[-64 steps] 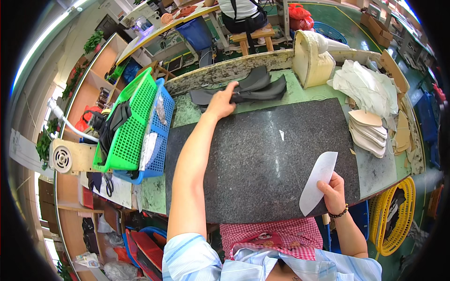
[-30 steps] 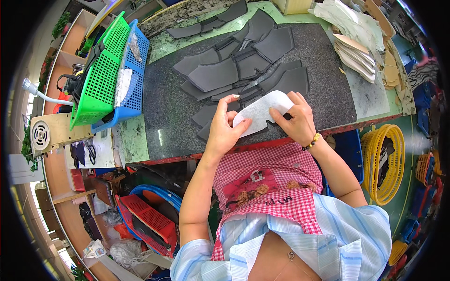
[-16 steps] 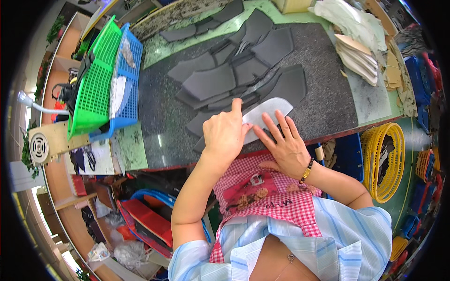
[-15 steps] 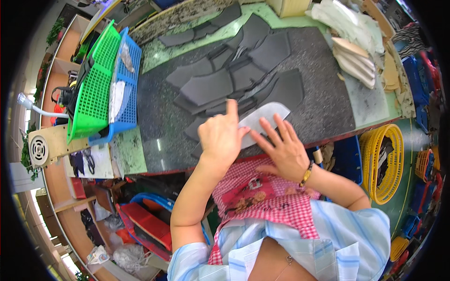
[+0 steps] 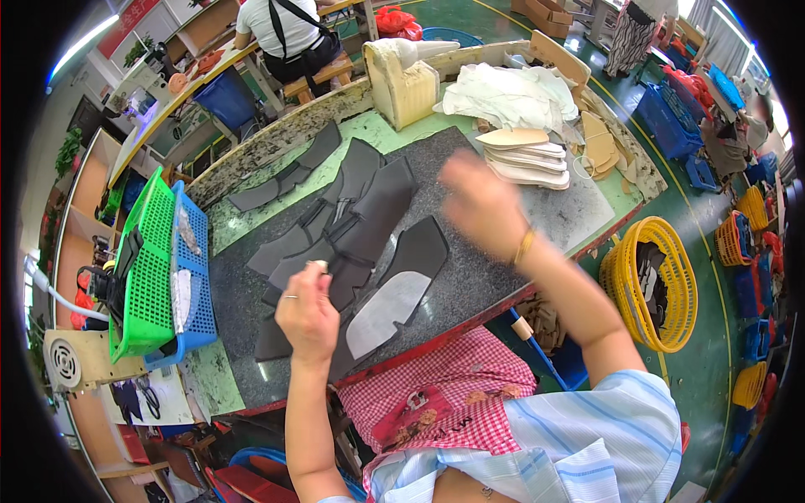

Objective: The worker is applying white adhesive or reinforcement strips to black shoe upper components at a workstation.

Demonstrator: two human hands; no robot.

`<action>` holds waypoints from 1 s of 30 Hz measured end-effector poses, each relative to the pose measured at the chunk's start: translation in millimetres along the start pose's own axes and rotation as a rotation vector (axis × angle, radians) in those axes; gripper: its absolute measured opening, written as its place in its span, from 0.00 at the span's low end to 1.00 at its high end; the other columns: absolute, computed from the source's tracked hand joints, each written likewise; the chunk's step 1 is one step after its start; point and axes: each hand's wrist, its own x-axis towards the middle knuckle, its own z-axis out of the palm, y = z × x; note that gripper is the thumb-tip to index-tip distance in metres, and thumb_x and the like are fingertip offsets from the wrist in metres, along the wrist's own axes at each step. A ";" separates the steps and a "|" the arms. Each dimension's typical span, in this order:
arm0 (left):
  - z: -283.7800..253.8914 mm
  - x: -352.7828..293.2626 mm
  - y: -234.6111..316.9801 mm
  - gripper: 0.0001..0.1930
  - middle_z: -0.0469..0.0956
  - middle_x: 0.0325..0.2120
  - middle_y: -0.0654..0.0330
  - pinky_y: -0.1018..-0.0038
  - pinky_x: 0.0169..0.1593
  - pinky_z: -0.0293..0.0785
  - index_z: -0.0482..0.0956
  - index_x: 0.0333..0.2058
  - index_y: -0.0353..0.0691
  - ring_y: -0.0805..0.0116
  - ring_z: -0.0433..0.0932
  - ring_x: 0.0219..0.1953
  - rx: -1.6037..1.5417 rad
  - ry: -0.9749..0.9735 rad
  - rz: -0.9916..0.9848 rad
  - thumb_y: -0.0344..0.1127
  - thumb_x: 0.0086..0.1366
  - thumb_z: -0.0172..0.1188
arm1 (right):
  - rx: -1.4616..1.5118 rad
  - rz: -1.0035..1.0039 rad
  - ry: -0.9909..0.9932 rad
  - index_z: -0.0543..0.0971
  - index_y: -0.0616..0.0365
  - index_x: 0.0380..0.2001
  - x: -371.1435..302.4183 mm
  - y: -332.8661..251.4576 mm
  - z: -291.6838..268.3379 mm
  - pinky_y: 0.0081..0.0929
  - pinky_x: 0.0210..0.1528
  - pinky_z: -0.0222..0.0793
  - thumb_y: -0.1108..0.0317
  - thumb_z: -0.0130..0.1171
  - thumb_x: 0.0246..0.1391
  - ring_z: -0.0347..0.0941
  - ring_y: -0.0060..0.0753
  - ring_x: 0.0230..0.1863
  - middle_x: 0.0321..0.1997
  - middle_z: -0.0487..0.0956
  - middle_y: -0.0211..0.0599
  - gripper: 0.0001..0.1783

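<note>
My left hand (image 5: 307,317) is raised over the near left part of the black pieces, its fingers curled in. A small pale spot shows at its fingertips; I cannot make out what it is. My right hand (image 5: 485,205), smeared by motion, is above the dark board (image 5: 503,260), below the stack of white insole-shaped pieces (image 5: 527,159). A light grey curved piece (image 5: 387,317) with a small notch lies on a black shoe-upper piece (image 5: 419,249) near the front edge. Several more black upper pieces (image 5: 377,205) overlap across the board.
Green and blue plastic baskets (image 5: 151,277) stand at the left. Crumpled white sheets (image 5: 511,99) lie at the back beside a cream block (image 5: 402,88). A yellow basket (image 5: 616,281) with dark pieces is on the floor at right. A seated person (image 5: 281,33) is beyond the table.
My right hand has left the light grey piece and moved up toward the white stack. My left hand has also come off it, its pointing finger now curled. The view has shifted, showing more background.
</note>
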 end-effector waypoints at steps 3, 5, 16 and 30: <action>-16.5 2.7 5.6 0.13 0.73 0.22 0.60 0.77 0.28 0.69 0.74 0.43 0.38 0.70 0.73 0.23 -0.281 0.012 -0.332 0.22 0.60 0.60 | -0.489 0.151 0.076 0.79 0.53 0.42 4.3 115.0 7.8 0.39 0.45 0.71 0.58 0.58 0.54 0.76 0.46 0.43 0.44 0.79 0.45 0.15; -17.8 -9.2 13.3 0.16 0.74 0.24 0.59 0.78 0.29 0.69 0.73 0.45 0.39 0.71 0.74 0.24 -0.504 -0.197 -0.591 0.22 0.58 0.61 | -0.384 0.290 -0.105 0.80 0.51 0.36 -10.6 166.9 17.5 0.39 0.42 0.71 0.57 0.57 0.54 0.78 0.45 0.38 0.36 0.81 0.41 0.12; 11.5 -33.9 63.8 0.21 0.78 0.46 0.52 0.79 0.48 0.72 0.67 0.54 0.33 0.75 0.76 0.44 -1.249 -0.157 -0.768 0.28 0.64 0.59 | -0.203 -0.096 -0.162 0.80 0.52 0.28 -17.8 -32.3 -15.7 0.34 0.27 0.71 0.71 0.56 0.49 0.74 0.39 0.28 0.26 0.74 0.36 0.04; 5.3 -34.1 90.3 0.30 0.78 0.49 0.49 0.78 0.43 0.75 0.47 0.65 0.31 0.74 0.79 0.40 -0.573 -0.035 -0.295 0.17 0.65 0.43 | 0.565 0.176 -0.146 0.82 0.64 0.31 -45.9 -118.6 6.1 0.23 0.31 0.73 0.74 0.63 0.49 0.79 0.28 0.27 0.26 0.80 0.38 0.05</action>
